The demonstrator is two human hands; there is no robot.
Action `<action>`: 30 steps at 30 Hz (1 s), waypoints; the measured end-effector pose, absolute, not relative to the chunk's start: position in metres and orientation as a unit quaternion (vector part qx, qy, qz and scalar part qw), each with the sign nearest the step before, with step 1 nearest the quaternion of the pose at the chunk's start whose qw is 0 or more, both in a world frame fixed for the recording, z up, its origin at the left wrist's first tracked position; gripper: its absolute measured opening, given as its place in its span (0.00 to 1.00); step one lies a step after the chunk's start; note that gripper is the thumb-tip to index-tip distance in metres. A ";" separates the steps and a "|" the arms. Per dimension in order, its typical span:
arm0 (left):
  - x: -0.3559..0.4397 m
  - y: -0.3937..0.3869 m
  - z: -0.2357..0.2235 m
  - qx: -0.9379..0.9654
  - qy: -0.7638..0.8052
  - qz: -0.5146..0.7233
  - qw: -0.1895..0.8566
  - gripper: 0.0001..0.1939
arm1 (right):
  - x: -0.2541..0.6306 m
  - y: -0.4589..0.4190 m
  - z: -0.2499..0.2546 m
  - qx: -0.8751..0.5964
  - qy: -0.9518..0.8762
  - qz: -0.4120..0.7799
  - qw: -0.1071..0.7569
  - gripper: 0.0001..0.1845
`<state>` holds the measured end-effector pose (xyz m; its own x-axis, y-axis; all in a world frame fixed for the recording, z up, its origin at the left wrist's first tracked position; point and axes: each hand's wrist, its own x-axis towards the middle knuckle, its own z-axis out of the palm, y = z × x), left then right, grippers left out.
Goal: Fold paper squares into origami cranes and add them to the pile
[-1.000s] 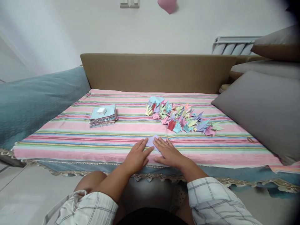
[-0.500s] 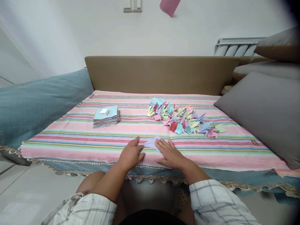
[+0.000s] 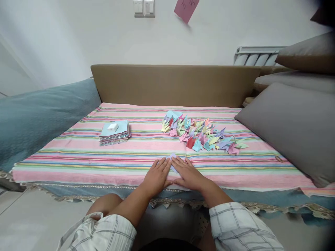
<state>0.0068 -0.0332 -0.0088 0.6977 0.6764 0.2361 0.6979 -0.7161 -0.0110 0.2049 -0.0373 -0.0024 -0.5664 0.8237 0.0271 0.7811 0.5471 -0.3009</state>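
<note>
Paper, pale lilac and apparently folded, lies near the front edge of the striped cloth, mostly hidden under our fingers, so we cannot tell how many folds it has. Our left hand and right hand both lie flat, palms down and fingers extended, with the fingertips meeting over the sheet; neither grips anything. We judge the step in hand to be pressing and smoothing a crease. From here, the work seems to call for light, even pressure along the fold, with the layers kept from slipping on the soft cloth.

Just beyond our hands and reaching off to our right, we see a loose cluster of folded paper cranes in many colours, with a light blue sheet at its far left end. Off to our left sits a stack of square paper, a small white block resting on top. Farther out, a grey cushion leans at our right, and the brown backrest stands behind everything, below a pink note on the wall.
</note>
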 end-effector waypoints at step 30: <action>0.032 -0.027 0.016 -0.382 -0.379 -0.469 -0.700 0.21 | 0.164 -0.034 -0.010 -0.426 -0.400 0.556 0.591 0.17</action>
